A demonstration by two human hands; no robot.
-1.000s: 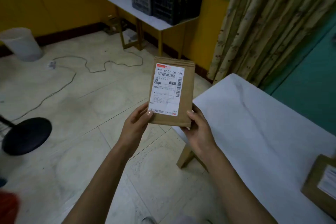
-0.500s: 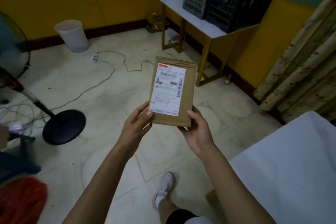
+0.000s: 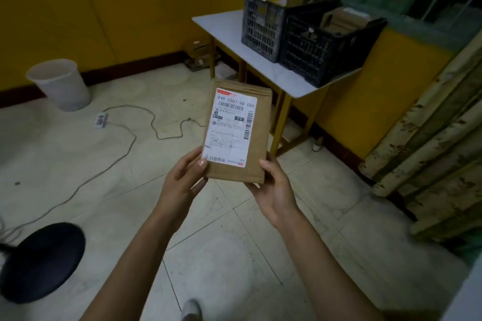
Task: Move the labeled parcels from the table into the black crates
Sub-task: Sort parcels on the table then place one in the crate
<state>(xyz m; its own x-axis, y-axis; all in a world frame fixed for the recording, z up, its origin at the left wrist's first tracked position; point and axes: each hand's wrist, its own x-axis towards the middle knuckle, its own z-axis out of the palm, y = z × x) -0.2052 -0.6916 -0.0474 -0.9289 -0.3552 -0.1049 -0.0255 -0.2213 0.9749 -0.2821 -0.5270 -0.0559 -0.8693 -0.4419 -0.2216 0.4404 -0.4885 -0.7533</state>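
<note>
I hold a flat brown parcel (image 3: 258, 133) with a white shipping label upright in front of me. My left hand (image 3: 182, 180) grips its lower left corner and my right hand (image 3: 273, 187) grips its lower right corner. Two black crates stand side by side on a small white table (image 3: 224, 27) by the yellow wall ahead: a left crate (image 3: 260, 26) and a right crate (image 3: 320, 49). Brown parcels stick out of the top of both crates.
A white bin (image 3: 60, 83) stands by the wall at the left. A power strip (image 3: 101, 120) and its cable lie on the tiled floor. A black round fan base (image 3: 39, 260) sits at the lower left. Patterned curtains (image 3: 430, 151) hang on the right.
The view has swung and advanced: the crate table is now closer and more central, and the white table I took the parcel from has left the frame. Both hands keep the same hold.
</note>
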